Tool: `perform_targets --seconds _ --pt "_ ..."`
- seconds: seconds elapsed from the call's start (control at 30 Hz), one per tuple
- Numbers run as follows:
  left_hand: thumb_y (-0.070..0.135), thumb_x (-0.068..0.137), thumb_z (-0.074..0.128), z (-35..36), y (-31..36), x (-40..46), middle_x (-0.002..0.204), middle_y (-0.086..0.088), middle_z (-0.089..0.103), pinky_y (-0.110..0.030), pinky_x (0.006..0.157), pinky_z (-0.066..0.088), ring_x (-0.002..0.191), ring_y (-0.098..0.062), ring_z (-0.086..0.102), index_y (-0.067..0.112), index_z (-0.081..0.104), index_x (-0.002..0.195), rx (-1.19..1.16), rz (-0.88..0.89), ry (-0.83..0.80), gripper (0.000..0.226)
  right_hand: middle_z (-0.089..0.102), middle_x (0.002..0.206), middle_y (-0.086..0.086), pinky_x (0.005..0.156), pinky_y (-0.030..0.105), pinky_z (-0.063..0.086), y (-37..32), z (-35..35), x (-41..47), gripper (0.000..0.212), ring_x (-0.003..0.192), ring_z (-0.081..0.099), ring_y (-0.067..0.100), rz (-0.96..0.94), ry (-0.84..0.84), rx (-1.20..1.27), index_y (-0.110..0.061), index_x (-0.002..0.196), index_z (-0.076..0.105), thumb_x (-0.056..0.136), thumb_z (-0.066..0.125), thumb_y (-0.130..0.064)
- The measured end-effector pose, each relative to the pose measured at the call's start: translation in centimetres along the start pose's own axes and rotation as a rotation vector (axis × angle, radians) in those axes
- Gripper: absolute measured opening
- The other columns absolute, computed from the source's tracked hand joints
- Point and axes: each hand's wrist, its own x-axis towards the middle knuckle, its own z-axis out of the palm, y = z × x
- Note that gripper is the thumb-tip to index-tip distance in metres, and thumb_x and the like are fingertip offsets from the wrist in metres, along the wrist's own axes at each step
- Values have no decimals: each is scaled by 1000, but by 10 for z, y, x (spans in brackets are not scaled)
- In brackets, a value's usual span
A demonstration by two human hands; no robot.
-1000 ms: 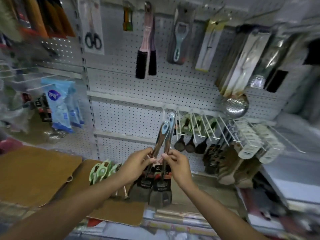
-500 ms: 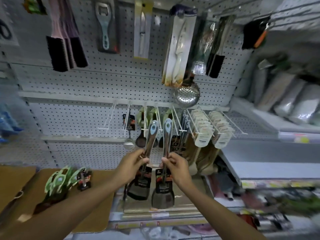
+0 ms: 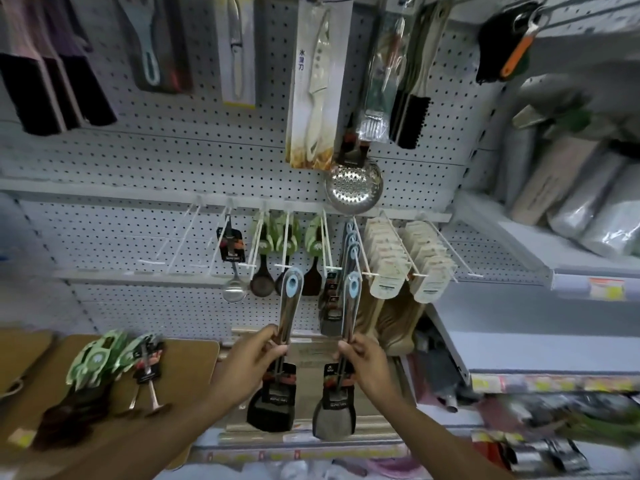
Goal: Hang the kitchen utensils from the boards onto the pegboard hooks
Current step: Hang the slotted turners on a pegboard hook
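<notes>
The left hand (image 3: 252, 362) grips one steel spatula (image 3: 277, 358), the right hand (image 3: 363, 365) another (image 3: 341, 362), both upright below the pegboard hooks (image 3: 327, 237). Either blue hanging hole could miss a hook tip, probably knocking the crowded neighbouring utensils.

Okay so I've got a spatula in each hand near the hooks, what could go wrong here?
Both hands are full: the left hand and right hand each grip a spatula, so neither can steady a hook. The right spatula sits close to the already crowded hook, so threading it may knock the hanging ones. The left spatula might snag neighbouring green-handled utensils.
</notes>
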Motion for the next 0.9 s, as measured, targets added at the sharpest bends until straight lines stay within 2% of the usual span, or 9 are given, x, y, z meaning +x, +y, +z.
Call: perform_targets --seconds 0.1,0.2,0.37,0.47,0.57,0.6,0.7,0.8,0.9 --pt "52 92 54 6 1 2 85 5 69 -50 79 56 82 -10 67 28 60 91 -2 -8 -4 25 70 81 17 81 45 53 7 -6 8 29 83 69 30 35 12 38 3 89 59 96 59 -25" --pt "53 91 54 13 5 4 84 5 70 -48 76 57 80 -12 67 29 61 91 0 -15 -7 25 70 80 18 81 38 51 14 -11 18 28 83 68 32 55 22 58 8 89 59 97 58 -18" --pt "70 87 48 21 4 4 85 6 71 -46 74 57 80 -12 68 34 60 93 -3 0 -15 38 72 80 11 83 32 51 24 -14 34 30 83 69 23 82 -29 45 4 88 61 98 56 -24" --pt "75 84 46 25 4 6 86 8 71 -45 74 57 82 -10 68 37 60 95 21 -17 -30 42 73 78 10 83 35 52 26 -14 46 29 81 70 24 95 -17 52 4 90 61 97 58 -24" --pt "65 88 50 27 10 9 88 14 70 -39 75 57 83 -5 67 34 61 94 52 -8 -44 34 73 75 8 74 29 52 25 -15 61 30 78 71 20 102 -3 61 6 90 59 95 59 -24" --pt "58 90 53 28 12 10 89 16 69 -37 76 57 83 -3 67 33 61 93 59 -10 -48 27 73 75 8 72 31 53 23 -15 65 32 77 71 20 99 -2 56 5 91 59 95 59 -26" --pt "39 94 61 30 16 15 89 22 68 -31 76 56 83 0 66 33 59 89 85 -6 -61 9 74 78 9 81 44 52 27 -17 82 30 81 71 25 97 -6 38 1 91 59 95 60 -30" --pt "33 95 63 30 15 17 83 26 68 -27 72 54 80 1 66 35 57 86 97 -8 -66 11 74 78 11 76 44 51 27 -19 96 27 82 71 28 124 -15 48 -2 85 58 95 61 -27" --pt "35 96 62 33 14 19 84 22 69 -29 73 53 80 1 65 35 57 87 93 -20 -68 10 74 81 10 76 40 48 24 -19 104 23 83 70 25 127 -8 53 -11 77 57 95 61 -25"
